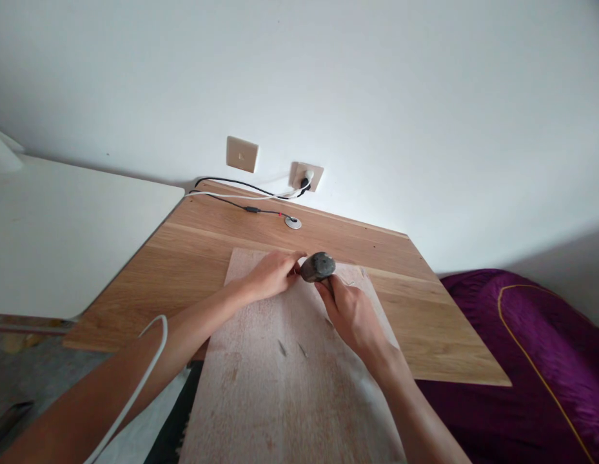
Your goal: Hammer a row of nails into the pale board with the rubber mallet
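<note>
A pale, reddish plywood board (289, 374) lies lengthwise on a wooden desk (193, 258), reaching toward me over the desk's front edge. My right hand (350, 312) is wrapped round the handle of a hammer with a dark grey head (317, 266), which hovers just over the board's far end. My left hand (273, 274) rests on the board beside the hammer head, fingertips pinched together on something too small to make out, perhaps a nail. A white cable (144, 367) crosses my left forearm.
Black and white cables (245, 193) run from a wall socket (306, 175) across the desk's back edge, near a round grommet (293, 223). A white surface (62, 232) adjoins the desk on the left. A purple bedspread (531, 335) lies to the right.
</note>
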Demonstrator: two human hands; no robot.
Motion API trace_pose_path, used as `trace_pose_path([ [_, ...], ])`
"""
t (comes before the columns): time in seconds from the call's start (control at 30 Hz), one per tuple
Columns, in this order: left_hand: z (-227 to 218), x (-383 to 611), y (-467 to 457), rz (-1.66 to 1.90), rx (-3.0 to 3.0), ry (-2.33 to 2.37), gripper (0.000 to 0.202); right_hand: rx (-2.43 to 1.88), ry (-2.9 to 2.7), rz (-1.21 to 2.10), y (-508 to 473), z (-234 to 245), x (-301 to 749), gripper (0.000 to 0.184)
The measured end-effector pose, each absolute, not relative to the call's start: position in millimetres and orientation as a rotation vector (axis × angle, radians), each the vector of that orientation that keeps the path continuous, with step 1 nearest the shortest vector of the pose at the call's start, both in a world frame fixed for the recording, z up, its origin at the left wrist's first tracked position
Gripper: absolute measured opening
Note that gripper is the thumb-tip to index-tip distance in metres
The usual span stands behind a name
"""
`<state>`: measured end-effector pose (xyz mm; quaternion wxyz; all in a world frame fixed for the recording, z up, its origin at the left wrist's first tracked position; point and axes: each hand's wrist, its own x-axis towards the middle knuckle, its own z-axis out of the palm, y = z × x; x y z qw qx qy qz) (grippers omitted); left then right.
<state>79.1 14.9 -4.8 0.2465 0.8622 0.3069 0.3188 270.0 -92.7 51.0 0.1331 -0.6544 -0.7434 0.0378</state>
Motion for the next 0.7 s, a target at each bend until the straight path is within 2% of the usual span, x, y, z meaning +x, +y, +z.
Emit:
trace_pose_path([
  [0.7, -11.0, 80.0, 17.1, 0.896, 2.402, 0.844, 0.055, -1.900, -2.150, 0.124, -97.2, 56.3, 273.8, 0.034],
])
